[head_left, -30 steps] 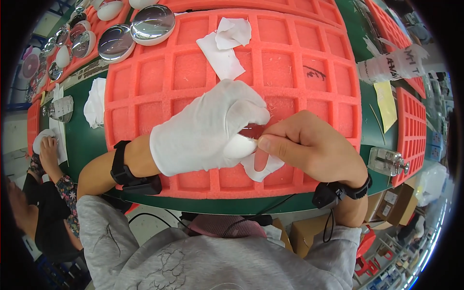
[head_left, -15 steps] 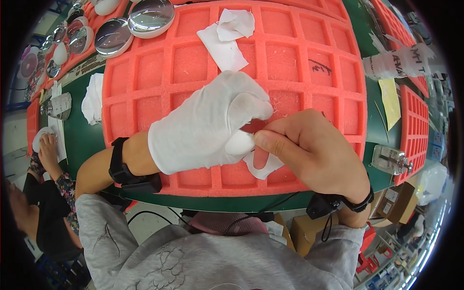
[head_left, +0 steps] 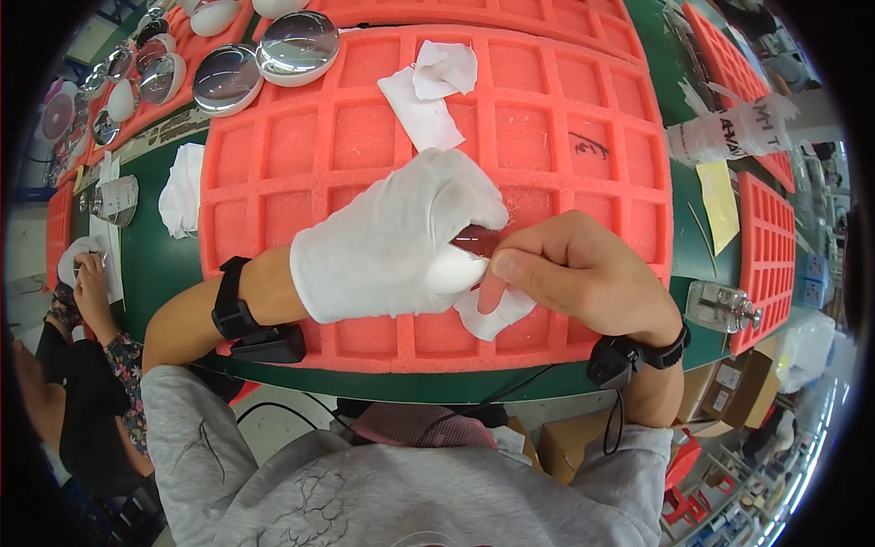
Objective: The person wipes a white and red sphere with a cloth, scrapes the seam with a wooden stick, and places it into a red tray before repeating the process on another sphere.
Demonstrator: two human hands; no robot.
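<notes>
My left hand (head_left: 401,232), in a white glove, is closed around a glassy, see-through piece (head_left: 476,240) that looks like a lens. Its dark, shiny surface shows between the gloved thumb and fingers; the rest is covered. Bare and pinched, my right hand (head_left: 592,273) touches or nearly touches the gloved thumb tip. Whatever lies between its thumb and forefinger is too small to make out. Both hands are above a red foam tray (head_left: 360,134) with square pockets. Below the fingertips lies a white wipe (head_left: 492,319), and farther back are more crumpled white wipes (head_left: 424,109).
Large mirror-like lenses with white rims (head_left: 298,48) sit at the tray's far left corner. A glass bottle (head_left: 720,306) stands at right, near a plastic-wrapped roll (head_left: 729,128) and yellow paper (head_left: 718,208). Another bottle (head_left: 114,201) and a co-worker's hand (head_left: 89,287) are at left.
The whole view has shifted slightly. More of the glassy piece shows between my hands, which keep nearly the same grip and place over the tray.
</notes>
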